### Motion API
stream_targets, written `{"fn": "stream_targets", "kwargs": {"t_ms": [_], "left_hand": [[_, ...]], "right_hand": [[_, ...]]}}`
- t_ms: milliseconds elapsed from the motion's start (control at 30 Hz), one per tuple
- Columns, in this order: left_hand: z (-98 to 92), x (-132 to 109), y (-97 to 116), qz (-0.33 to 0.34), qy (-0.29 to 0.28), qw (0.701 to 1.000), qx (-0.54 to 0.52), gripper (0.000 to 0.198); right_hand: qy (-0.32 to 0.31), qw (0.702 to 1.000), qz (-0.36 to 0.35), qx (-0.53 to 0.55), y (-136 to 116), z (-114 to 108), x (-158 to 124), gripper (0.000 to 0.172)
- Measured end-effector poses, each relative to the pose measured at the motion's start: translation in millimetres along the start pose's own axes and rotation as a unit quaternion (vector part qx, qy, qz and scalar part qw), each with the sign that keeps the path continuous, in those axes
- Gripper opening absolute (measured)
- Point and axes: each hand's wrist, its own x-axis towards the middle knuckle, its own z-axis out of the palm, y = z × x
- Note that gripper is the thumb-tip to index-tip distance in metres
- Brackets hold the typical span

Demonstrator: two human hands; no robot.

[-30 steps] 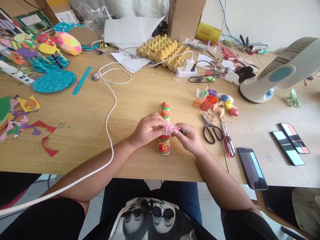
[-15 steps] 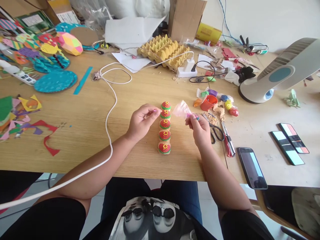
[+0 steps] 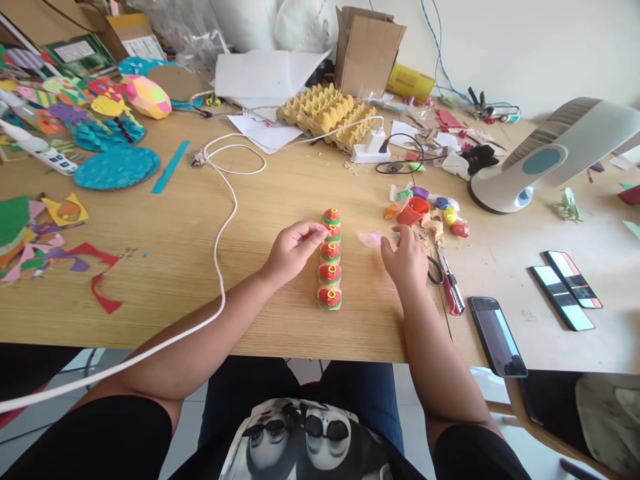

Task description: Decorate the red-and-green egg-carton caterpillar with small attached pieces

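A row of several red clay pieces [image 3: 330, 273] with green rims and yellow loops stands on a tan bumpy strip, running away from me on the table. My left hand [image 3: 295, 250] is pinched closed beside the second piece from the far end, its fingertips partly covering that piece. What sits in the pinch is too small to make out. Right of the row lies a clear plastic bag [image 3: 369, 239] with something pink in it. My right hand [image 3: 407, 257] is just beside the bag, fingers apart and holding nothing, over the scissors [image 3: 436, 270].
A red cup [image 3: 414, 211] stands among small bags of coloured clay. A red cutter knife [image 3: 453, 287] and a phone [image 3: 497, 337] lie to the right, near a white fan [image 3: 545, 160]. A white cable [image 3: 219, 247] crosses my left forearm. Paper scraps [image 3: 65, 250] lie left.
My right hand has let go of the plastic bag, now on the table, and moved slightly right with its fingers opened. My left hand has shifted right, closer over the row.
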Motion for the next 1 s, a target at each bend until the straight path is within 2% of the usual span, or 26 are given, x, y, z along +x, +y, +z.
{"fn": "stream_targets", "kwargs": {"t_ms": [67,167,267,333,600,733,867,933,1000], "left_hand": [[0.5,-0.6,0.6,0.002,-0.02,1.0,0.011,0.032],[1.4,-1.8,2.5,0.008,-0.059,0.998,0.01,0.03],[2.2,-3.2,3.7,0.006,-0.106,0.994,-0.001,0.03],[2.8,-4.4,4.2,0.006,-0.136,0.991,-0.01,0.03],[4.3,-8.4,11.1,0.072,-0.198,0.976,0.048,0.029],[2.6,-9.5,12.9,0.067,-0.203,0.976,0.032,0.031],[0.2,-8.9,12.9,0.051,-0.176,0.983,0.011,0.033],[-0.4,-7.8,12.5,0.048,-0.143,0.988,0.011,0.034],[-0.3,-6.6,11.9,0.044,-0.118,0.992,0.022,0.033]], "right_hand": [[0.023,0.995,-0.066,0.071,-5.7,0.8,-4.0,0.028],[0.02,0.965,-0.193,0.175,-17.3,5.6,-13.9,0.023],[-0.009,0.932,-0.291,0.215,-26.3,12.6,-23.9,0.028],[-0.018,0.922,-0.319,0.217,-29.2,16.4,-28.2,0.034],[-0.018,0.907,-0.347,0.237,-31.2,19.1,-32.8,0.026],[-0.005,0.91,-0.335,0.245,-32.9,17.8,-33.7,0.021],[0.012,0.906,-0.314,0.283,-35.6,11.0,-33.2,0.012],[-0.005,0.903,-0.294,0.314,-36.6,8.1,-32.7,0.01],[-0.033,0.9,-0.264,0.347,-36.9,7.3,-32.3,0.016]]}}
